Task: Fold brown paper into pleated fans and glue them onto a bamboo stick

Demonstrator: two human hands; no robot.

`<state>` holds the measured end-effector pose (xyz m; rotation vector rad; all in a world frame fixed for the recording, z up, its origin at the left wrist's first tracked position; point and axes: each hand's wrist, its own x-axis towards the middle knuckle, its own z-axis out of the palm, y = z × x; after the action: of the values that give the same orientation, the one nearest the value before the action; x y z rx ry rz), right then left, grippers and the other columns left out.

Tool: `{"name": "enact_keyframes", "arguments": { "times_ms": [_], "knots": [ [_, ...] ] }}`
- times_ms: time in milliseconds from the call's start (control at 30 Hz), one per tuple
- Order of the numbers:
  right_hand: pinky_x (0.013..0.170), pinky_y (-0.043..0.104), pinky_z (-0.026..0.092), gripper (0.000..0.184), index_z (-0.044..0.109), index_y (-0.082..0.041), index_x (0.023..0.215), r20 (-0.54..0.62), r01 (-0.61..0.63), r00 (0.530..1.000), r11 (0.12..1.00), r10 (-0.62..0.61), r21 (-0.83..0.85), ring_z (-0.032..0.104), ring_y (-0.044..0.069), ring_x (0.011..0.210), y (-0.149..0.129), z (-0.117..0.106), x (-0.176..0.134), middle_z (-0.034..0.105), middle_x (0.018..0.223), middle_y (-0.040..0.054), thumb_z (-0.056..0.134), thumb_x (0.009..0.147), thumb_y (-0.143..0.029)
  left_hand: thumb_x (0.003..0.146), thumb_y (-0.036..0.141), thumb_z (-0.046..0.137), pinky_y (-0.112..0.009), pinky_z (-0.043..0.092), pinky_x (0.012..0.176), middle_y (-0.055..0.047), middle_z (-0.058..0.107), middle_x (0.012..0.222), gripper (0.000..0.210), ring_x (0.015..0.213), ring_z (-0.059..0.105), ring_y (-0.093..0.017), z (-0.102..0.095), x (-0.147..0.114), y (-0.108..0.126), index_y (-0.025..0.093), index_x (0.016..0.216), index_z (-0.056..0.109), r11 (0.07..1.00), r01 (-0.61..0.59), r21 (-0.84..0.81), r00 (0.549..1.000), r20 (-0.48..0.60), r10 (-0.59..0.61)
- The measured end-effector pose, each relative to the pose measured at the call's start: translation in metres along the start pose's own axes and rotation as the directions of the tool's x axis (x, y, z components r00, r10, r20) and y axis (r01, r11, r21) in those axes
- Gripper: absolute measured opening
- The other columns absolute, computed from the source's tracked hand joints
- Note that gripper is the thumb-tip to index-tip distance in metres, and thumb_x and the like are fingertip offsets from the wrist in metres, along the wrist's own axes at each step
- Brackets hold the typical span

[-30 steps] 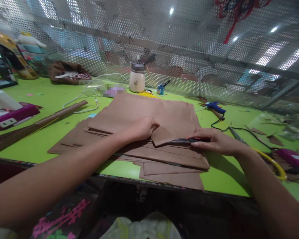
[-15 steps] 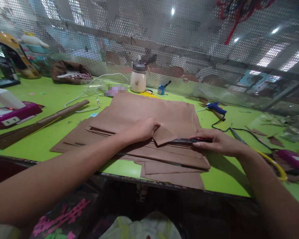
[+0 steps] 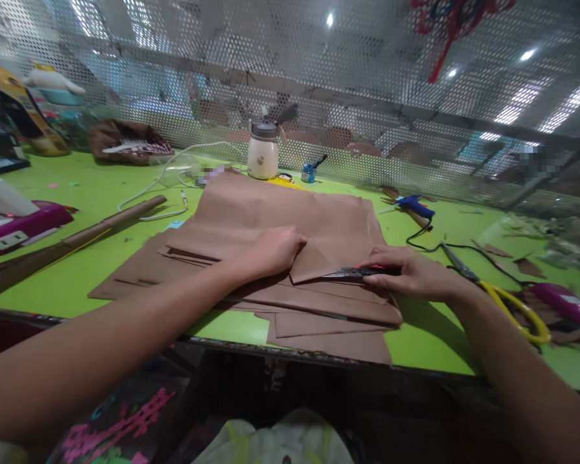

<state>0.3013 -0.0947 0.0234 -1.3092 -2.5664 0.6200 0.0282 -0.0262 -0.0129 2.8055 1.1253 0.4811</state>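
Observation:
Several layers of brown kraft paper lie in a loose stack on the green table. My left hand (image 3: pixel 279 250) is closed on the front edge of the top brown paper sheet (image 3: pixel 328 222), whose near corner is partly lifted. My right hand (image 3: pixel 401 270) grips dark scissors (image 3: pixel 350 273) with a bit of red at the handle. Their blades point left and lie along the sheet's front edge, just right of the lifted corner. Fingers cover most of the handles. Below them are folded brown sheets (image 3: pixel 314 303), some jutting toward the table's front edge.
Yellow-handled scissors (image 3: pixel 512 309) and a blue glue gun (image 3: pixel 417 206) with a black cord lie at right. A bottle (image 3: pixel 263 154) and small blue jar (image 3: pixel 309 173) stand behind the paper. At left are a brown paper roll (image 3: pixel 111 222) and purple power strip (image 3: pixel 24 225).
The scissors' blades now reach farther left along the paper's edge, closer to the lifted corner. My left hand keeps its grip on the sheet. The whole view has shifted slightly.

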Motion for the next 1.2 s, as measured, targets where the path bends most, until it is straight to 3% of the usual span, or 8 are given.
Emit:
{"name": "enact_keyframes", "arguments": {
  "times_ms": [233, 467, 633, 833, 1200],
  "knots": [
    [0.069, 0.026, 0.044, 0.034, 0.064, -0.019, 0.104, -0.079, 0.032, 0.996, 0.999, -0.034, -0.026, 0.059, 0.017, 0.078, -0.009, 0.002, 0.004, 0.066, 0.087, 0.0053, 0.051, 0.082, -0.041, 0.081, 0.016, 0.037, -0.026, 0.033, 0.057, -0.007, 0.056, 0.073, 0.027, 0.059, 0.046, -0.013, 0.008, 0.000, 0.002, 0.013, 0.078, 0.063, 0.987, -0.009, 0.164, 1.000, -0.013, 0.011],
    [0.067, 0.026, 0.043, 0.031, 0.065, -0.019, 0.103, -0.053, 0.056, 0.997, 0.996, -0.059, -0.064, 0.057, 0.016, 0.073, -0.010, -0.003, -0.001, 0.062, 0.082, 0.0058, 0.052, 0.082, -0.038, 0.082, 0.017, 0.035, -0.024, 0.034, 0.056, -0.007, 0.056, 0.075, 0.031, 0.061, 0.048, -0.013, 0.000, 0.000, 0.008, 0.014, 0.086, 0.065, 0.991, -0.030, 0.130, 0.999, 0.029, 0.026],
    [0.067, 0.027, 0.043, 0.030, 0.066, -0.019, 0.102, -0.060, 0.057, 0.996, 0.994, -0.063, -0.098, 0.058, 0.016, 0.074, -0.014, -0.001, -0.001, 0.062, 0.081, 0.0057, 0.050, 0.083, -0.038, 0.080, 0.021, 0.039, -0.024, 0.038, 0.063, -0.006, 0.060, 0.083, 0.031, 0.070, 0.054, -0.014, -0.003, 0.001, 0.010, 0.019, 0.097, 0.066, 0.998, 0.022, 0.063, 0.999, 0.022, -0.023],
    [0.069, 0.027, 0.043, 0.031, 0.064, -0.022, 0.104, -0.105, 0.029, 0.993, 0.987, -0.047, -0.160, 0.058, 0.017, 0.079, -0.016, -0.003, -0.006, 0.062, 0.087, 0.0058, 0.049, 0.084, -0.039, 0.080, 0.019, 0.037, -0.026, 0.039, 0.062, -0.008, 0.064, 0.075, 0.032, 0.068, 0.056, -0.016, 0.000, 0.000, 0.009, 0.017, 0.088, 0.068, 0.995, 0.045, 0.091, 0.999, 0.025, -0.047],
    [0.069, 0.029, 0.043, 0.033, 0.064, -0.022, 0.104, -0.166, -0.047, 0.986, 0.970, 0.007, -0.238, 0.058, 0.019, 0.080, -0.014, 0.000, -0.009, 0.062, 0.088, 0.0066, 0.047, 0.084, -0.043, 0.073, 0.015, 0.039, -0.027, 0.036, 0.055, -0.010, 0.067, 0.080, 0.031, 0.066, 0.058, -0.018, -0.004, -0.003, 0.017, 0.015, 0.082, 0.068, 0.965, 0.220, 0.143, 0.975, -0.028, -0.219]
  ]
}}
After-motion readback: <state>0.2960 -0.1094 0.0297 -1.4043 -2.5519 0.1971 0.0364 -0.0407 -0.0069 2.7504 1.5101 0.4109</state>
